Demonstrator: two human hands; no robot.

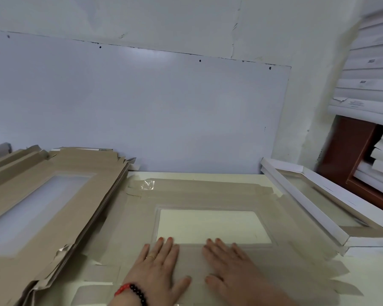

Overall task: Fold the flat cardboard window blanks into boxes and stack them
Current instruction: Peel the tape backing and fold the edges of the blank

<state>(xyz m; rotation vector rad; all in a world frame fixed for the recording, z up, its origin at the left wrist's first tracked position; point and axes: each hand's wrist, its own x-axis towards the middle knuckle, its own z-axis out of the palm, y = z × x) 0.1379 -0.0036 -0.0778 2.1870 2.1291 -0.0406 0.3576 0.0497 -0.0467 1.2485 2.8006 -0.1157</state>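
Leftmost, a thick pile of flat tan cardboard window blanks (42, 208) lies at an angle on the cream-white tabletop (367, 268), its top sheet showing a clear film window. Just right of it, a single flat tan cardboard blank with a clear rectangular window (212, 195) lies spread out in the middle. The left hand (157, 266), wearing a red-and-black bead bracelet, lies flat with straight fingers on the blank's near border. Beside it the right hand (228, 263) lies flat too, fingers spread, gripping nothing. Both sets of fingertips reach the window's near edge. Further right, a folded white box with a window (318, 202) rests on the tabletop, and white boxes are stacked on shelves (369, 69) behind it. The blank looks light and thin, stiff only along its panels, likely to slide. Its film looks easy to dent, so hold it by the outer flaps.
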